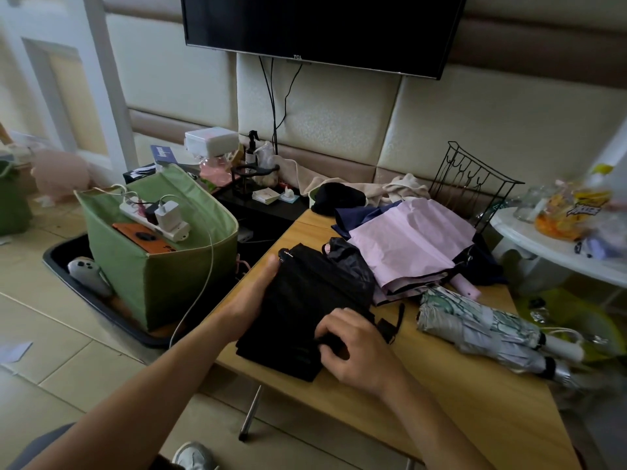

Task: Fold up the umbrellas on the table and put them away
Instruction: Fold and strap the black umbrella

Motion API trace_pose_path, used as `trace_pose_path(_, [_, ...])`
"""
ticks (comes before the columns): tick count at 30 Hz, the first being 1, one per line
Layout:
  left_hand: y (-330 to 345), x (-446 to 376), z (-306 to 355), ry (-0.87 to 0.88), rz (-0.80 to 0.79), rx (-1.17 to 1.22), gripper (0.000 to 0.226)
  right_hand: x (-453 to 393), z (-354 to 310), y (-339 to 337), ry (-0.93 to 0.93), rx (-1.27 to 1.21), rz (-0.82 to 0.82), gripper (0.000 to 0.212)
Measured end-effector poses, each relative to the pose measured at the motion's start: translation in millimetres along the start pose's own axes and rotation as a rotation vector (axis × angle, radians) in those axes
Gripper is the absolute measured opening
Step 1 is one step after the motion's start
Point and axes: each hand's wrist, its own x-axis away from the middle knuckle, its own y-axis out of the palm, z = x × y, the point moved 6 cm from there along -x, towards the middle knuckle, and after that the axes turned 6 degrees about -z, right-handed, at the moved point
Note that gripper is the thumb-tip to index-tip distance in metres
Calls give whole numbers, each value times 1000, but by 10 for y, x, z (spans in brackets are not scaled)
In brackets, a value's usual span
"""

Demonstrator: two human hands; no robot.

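head view: we look forward and down, close over our table (458, 395), toward the padded wall (339, 110)

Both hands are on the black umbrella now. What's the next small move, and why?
Probably wrap the strap around the black umbrella and fasten it. The left hand steadies its far side, the right hand pinches the fabric near the strap, and the strap hangs loose on the table.
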Motion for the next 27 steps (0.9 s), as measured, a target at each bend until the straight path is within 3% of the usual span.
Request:
trace_pose_path(2, [-18, -30, 15, -4, 45, -62, 32, 35, -3, 97, 4, 40, -43, 9])
trace_pose_path(5, [-100, -91, -18, 3, 101, -130, 40, 40, 4, 162, 1, 47, -62, 12])
trace_pose_path(10, [-125, -116, 46, 71, 38, -319, 46, 35, 47, 209, 51, -7, -168, 18])
trace_pose_path(14, [-305, -133, 193, 192, 253, -657, 55, 23, 67, 208, 78, -52, -203, 20])
trace_pose_path(16, [-312, -85, 334, 320, 416, -841, 50, 17, 80, 220, 95, -35, -219, 21])
trace_pose_path(19, [-73, 160, 678, 696, 576, -991, 20, -10, 93, 251, 120, -14, -268, 20])
trace_pose_path(20, [72, 211, 747, 768, 522, -1054, 18, -19, 88, 258, 123, -10, -290, 19])
trace_pose_path(22, [386, 168, 667, 743, 266, -1238, 29, -40, 93, 259, 130, -8, -324, 17])
trace_pose_path(24, [545, 47, 338, 580, 49, -1436, 44, -62, 91, 230, 146, -27, -348, 17])
trace_pose_path(27, [461, -100, -116, 348, -18, -1674, 69, -81, 95, 147, 165, -91, -363, 24])
